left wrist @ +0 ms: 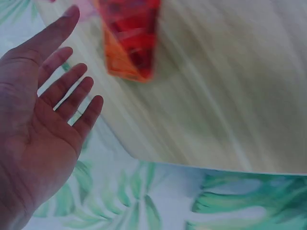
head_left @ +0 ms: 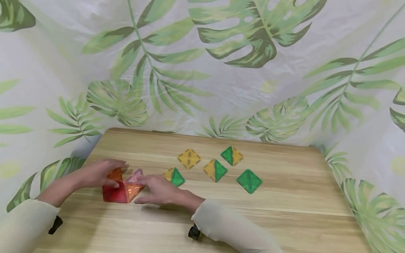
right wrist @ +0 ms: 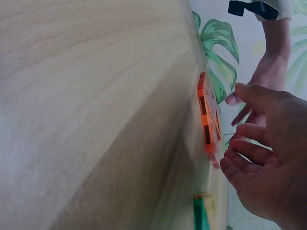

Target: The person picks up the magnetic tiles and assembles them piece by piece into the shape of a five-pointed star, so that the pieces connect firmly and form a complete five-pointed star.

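Translucent magnetic tiles stand joined as a small group on the left of the table. A red tile (head_left: 112,194) faces the near side, with orange tiles (head_left: 132,190) and a pink tile (head_left: 136,174) beside and behind it. My left hand (head_left: 98,174) hovers at the group's left and top, its fingers spread in the left wrist view beside the red tile (left wrist: 132,28). My right hand (head_left: 161,189) lies at the right side, close to the orange and pink tiles, with loosely bent fingers. In the head view the fingertips overlap the tiles, so exact contact is unclear.
Flat diamonds made of triangle tiles lie to the right: a yellow one (head_left: 189,159), a green one (head_left: 249,181) and several yellow-green ones, including one (head_left: 215,170) at mid-table. The nearest yellow-green pair (head_left: 177,178) lies just beyond my right hand. Leaf-patterned cloth surrounds the wooden table (head_left: 284,207).
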